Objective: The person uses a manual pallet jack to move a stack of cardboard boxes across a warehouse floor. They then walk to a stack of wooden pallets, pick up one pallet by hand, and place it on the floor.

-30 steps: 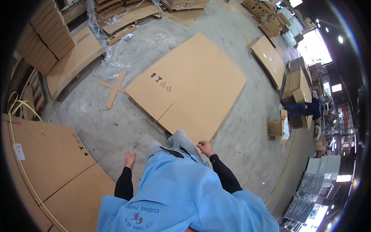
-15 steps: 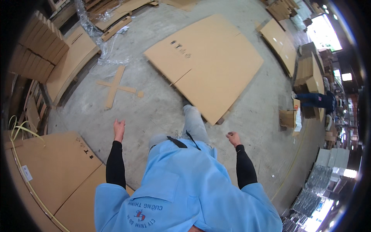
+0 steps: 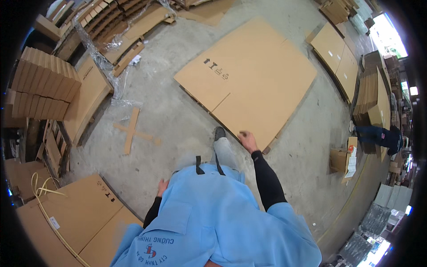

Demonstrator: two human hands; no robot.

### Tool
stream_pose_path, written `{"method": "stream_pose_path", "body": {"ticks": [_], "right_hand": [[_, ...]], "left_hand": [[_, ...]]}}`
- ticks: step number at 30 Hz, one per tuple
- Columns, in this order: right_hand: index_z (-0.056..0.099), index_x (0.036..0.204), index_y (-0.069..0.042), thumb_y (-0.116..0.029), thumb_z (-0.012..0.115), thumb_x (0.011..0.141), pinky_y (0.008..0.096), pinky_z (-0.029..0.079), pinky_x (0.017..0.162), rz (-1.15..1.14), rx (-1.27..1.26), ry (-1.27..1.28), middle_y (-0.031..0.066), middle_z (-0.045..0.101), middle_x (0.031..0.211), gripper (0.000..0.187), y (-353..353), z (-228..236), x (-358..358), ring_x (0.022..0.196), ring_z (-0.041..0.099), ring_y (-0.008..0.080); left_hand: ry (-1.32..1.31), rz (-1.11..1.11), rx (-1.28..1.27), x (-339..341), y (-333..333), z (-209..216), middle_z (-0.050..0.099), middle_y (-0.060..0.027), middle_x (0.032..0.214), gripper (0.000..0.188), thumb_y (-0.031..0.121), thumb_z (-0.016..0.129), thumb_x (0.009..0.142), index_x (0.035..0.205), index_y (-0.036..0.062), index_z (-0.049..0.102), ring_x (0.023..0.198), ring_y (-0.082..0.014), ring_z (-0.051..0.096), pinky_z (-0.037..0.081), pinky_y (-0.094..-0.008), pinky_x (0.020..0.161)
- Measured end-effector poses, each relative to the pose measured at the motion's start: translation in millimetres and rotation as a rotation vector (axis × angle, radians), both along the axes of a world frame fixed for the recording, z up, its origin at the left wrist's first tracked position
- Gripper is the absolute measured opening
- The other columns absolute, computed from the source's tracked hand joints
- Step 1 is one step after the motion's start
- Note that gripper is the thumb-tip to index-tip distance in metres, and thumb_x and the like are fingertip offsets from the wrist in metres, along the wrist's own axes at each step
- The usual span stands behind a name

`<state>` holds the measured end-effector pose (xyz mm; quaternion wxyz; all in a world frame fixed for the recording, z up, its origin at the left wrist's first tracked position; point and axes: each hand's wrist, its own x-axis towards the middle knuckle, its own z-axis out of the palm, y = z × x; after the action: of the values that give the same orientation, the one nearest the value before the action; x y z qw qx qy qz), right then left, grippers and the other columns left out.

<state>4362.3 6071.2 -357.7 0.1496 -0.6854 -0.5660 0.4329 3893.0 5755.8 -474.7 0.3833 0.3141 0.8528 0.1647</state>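
My right hand (image 3: 249,141) is in front of me, over the near edge of a large flat cardboard sheet (image 3: 253,75). Its fingers are curled together, with a small dark spot at the tips that I cannot make out. Whether the hand touches the cardboard is unclear. Low beside my body, my left hand (image 3: 163,187) is partly hidden by the blue shirt; its visible fingers look loose and hold nothing. The sheet lies on a low support on the floor, printed with dark symbols. One dark shoe (image 3: 219,132) is at its near edge.
Crossed cardboard strips (image 3: 130,131) lie on the floor at left. A strapped cardboard stack (image 3: 84,209) is at lower left, folded cartons (image 3: 44,80) beyond. To the right are an open box (image 3: 339,160), more sheets (image 3: 336,58) and a bending person (image 3: 378,135).
My right hand has moved forward and left, over the cardboard sheet's near edge. My left hand has drawn back toward my body. The view has shifted, with my shoe now showing beside the sheet.
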Motion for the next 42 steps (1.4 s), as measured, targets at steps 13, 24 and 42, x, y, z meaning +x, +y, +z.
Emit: {"method": "stream_pose_path", "body": {"ticks": [13,24,42], "right_hand": [[0.062,0.116,0.003,-0.025,0.064,0.085,0.0269,0.050,0.058,-0.097,-0.264,-0.032,0.0117,0.068,0.093,0.042,145,66,64,0.073,0.064,0.0159],[0.059,0.120,0.002,-0.024,0.064,0.085,0.0275,0.048,0.063,-0.368,-0.169,-0.107,0.0098,0.068,0.092,0.043,118,98,146,0.076,0.062,0.0142],[0.065,0.099,0.004,-0.024,0.062,0.081,0.0400,0.049,0.086,0.425,-0.286,-0.109,0.0234,0.067,0.100,0.034,122,0,277,0.098,0.064,0.0343]], "left_hand": [[-0.342,0.620,-0.033,32,257,41,0.060,-0.0065,0.076,0.076,0.023,0.065,0.083,0.144,-0.0032,0.030,0.065,-0.0129,0.055,0.045,-0.0285,0.051],[-0.254,0.054,-0.047,56,427,-20,0.065,-0.0183,0.103,0.074,0.028,0.065,0.082,0.139,-0.0080,0.036,0.090,-0.0310,0.062,0.049,-0.0392,0.080],[-0.230,0.246,0.206,176,460,114,0.066,-0.0212,0.110,0.070,0.029,0.065,0.084,0.136,-0.0093,0.039,0.106,-0.0297,0.062,0.047,-0.0363,0.093]]}}
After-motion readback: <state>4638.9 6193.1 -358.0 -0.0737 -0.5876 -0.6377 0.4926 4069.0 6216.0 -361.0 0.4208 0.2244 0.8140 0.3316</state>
